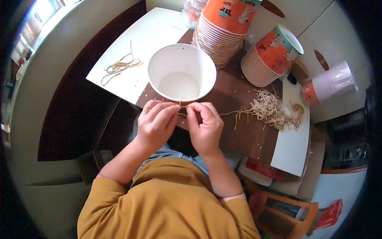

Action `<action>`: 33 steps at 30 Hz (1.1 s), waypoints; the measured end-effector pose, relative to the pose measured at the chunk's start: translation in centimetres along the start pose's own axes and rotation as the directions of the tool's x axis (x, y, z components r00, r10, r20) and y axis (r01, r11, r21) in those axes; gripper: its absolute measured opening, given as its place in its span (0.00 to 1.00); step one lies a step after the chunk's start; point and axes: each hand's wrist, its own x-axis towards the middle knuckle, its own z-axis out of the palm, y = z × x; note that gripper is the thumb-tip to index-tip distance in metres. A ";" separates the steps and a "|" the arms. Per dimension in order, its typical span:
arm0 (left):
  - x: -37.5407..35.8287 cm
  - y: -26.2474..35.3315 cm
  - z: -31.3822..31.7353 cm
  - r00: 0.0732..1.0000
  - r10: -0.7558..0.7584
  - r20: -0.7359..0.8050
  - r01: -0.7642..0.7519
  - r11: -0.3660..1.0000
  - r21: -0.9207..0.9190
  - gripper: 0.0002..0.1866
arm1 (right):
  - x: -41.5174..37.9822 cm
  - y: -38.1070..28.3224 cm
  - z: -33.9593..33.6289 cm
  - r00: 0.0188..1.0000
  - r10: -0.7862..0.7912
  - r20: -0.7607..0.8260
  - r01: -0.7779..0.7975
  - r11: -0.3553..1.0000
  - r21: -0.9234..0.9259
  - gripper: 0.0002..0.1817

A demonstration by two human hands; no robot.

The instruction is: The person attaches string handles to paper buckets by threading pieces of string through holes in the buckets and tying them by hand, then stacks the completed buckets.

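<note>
A white paper bucket (182,59) stands at the table's near side with its mouth tilted toward me. It has a small dark hole in the far rim. At its near rim, a thin tan cord (183,106) runs between my fingertips. My left hand (156,120) pinches the cord just left of the rim's middle. Close beside it, my right hand (206,126) pinches the same cord between thumb and forefinger. A strand leads from my right hand toward a tangled heap of cream cords (268,108). The exact shape of the cord between the fingers is partly hidden.
Several loose cords (121,67) lie on the white tabletop (149,30) at the left. Tall stacks of nested orange-printed buckets (221,36) stand at the back, with another bucket stack (270,55) to the right. A plastic-wrapped stack (330,83) lies farther right. Below is a wooden chair (292,201).
</note>
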 end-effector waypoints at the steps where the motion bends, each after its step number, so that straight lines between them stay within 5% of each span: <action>1: 0.1 0.1 -0.1 1.000 0.020 0.004 -0.020 0.999 0.027 0.13 | -0.1 -0.1 0.1 1.000 -0.014 -0.006 0.014 1.000 -0.010 0.04; 6: -0.4 0.2 0.1 0.993 -0.115 0.029 0.117 0.990 -0.084 0.09 | -0.6 1.2 1.7 0.999 -0.042 0.025 0.044 0.998 -0.055 0.04; 7: -0.6 0.5 0.3 0.933 -0.356 0.059 0.356 0.879 -0.317 0.07 | -0.8 1.4 2.0 0.998 -0.008 0.058 0.011 0.999 -0.039 0.05; 9: -1.0 1.0 0.7 0.656 -0.703 0.275 0.661 0.361 -0.657 0.04 | -0.5 1.2 2.4 0.998 -0.010 0.068 0.008 0.999 0.037 0.06; 12: -1.1 0.7 0.2 0.642 -0.693 0.327 0.611 0.204 -0.765 0.02 | -0.4 1.6 2.6 0.987 0.065 0.149 -0.098 0.968 0.232 0.07; 14: -1.2 0.5 -0.2 0.636 -0.687 0.351 0.641 0.218 -0.736 0.03 | -0.5 2.0 2.5 0.942 0.192 0.274 -0.300 0.848 0.436 0.07; 15: -1.2 0.4 -0.3 0.633 -0.685 0.361 0.654 0.224 -0.723 0.03 | -0.5 1.6 1.9 0.831 0.359 0.425 -0.541 0.696 0.472 0.08; 22: -0.7 1.0 -0.2 0.657 -0.682 0.320 0.652 0.302 -0.696 0.03 | -0.8 0.6 1.1 0.694 0.393 0.603 -0.643 -0.037 0.765 0.08; 26: -0.4 1.3 -0.2 0.701 -0.644 0.307 0.651 0.402 -0.644 0.04 | -1.2 0.7 1.5 0.660 0.505 0.556 -0.652 0.018 0.758 0.09; 33: 0.0 0.9 -0.5 0.857 -0.463 0.225 0.514 0.762 -0.393 0.07 | -0.7 1.1 0.9 0.550 0.584 0.597 -0.695 -0.077 0.715 0.06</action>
